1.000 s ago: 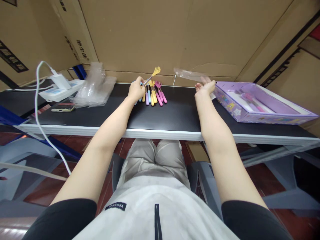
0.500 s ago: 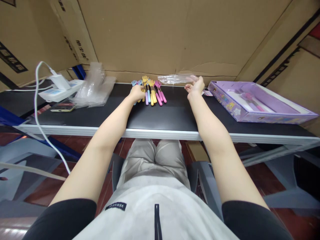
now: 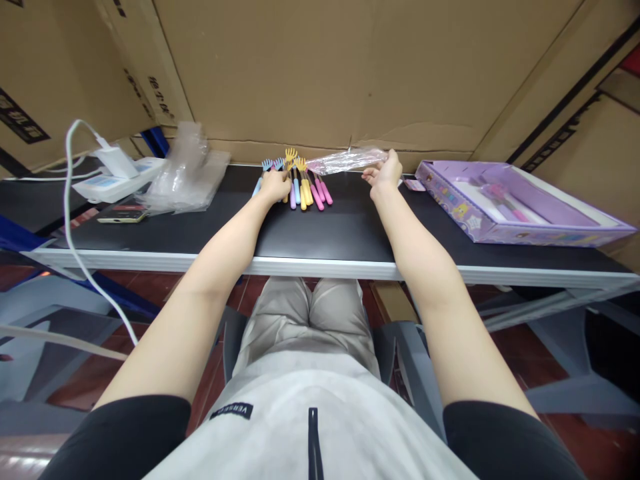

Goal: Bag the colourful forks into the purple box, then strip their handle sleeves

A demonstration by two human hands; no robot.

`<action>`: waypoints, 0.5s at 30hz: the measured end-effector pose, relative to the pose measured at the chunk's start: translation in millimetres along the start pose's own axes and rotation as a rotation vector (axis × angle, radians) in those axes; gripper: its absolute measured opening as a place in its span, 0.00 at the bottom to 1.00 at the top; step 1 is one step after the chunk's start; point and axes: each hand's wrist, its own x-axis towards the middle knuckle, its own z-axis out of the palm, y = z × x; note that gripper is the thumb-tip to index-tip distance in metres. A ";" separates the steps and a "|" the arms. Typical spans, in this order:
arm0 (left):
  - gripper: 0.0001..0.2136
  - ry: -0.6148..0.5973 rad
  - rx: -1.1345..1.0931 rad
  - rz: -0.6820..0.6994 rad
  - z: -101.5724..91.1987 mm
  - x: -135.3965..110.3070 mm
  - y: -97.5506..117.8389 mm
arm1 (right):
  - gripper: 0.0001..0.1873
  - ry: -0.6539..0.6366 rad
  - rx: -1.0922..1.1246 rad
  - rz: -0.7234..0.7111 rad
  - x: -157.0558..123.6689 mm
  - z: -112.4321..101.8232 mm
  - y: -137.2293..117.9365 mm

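Small back scratchers [image 3: 304, 193] with claw-shaped heads and pink, yellow, blue and purple handles lie in a bunch on the black tabletop [image 3: 330, 233]. My left hand [image 3: 275, 187] is closed over the left part of the bunch, its fingers around a back scratcher; exactly what lies under the palm is hidden. To the right, my right hand [image 3: 386, 175] pinches one end of a clear plastic bag [image 3: 350, 160]. The bag stretches leftward, its far end over the heads of the pink back scratchers.
A purple open box [image 3: 480, 230] at the right holds packaged back scratchers [image 3: 505, 203]. A small pink tag [image 3: 414, 185] lies beside my right wrist. At the left are clear plastic bags [image 3: 187, 177], a phone [image 3: 123, 214] and a power strip [image 3: 117, 183] with a white cable. Cardboard walls enclose the back.
My right hand has moved slightly left with the plastic bag, whose far end now covers the pink heads. More of the pink tag shows. My left hand has stayed at the bunch.
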 end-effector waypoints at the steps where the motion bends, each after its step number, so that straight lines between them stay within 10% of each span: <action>1: 0.23 0.007 -0.014 -0.006 3.0 3.8 -2.1 | 0.19 -0.002 0.006 0.002 -1.5 1.4 0.4; 15: 0.27 -0.001 -0.007 -0.014 21.1 29.9 -16.3 | 0.19 -0.107 -0.063 -0.047 0.8 6.4 8.9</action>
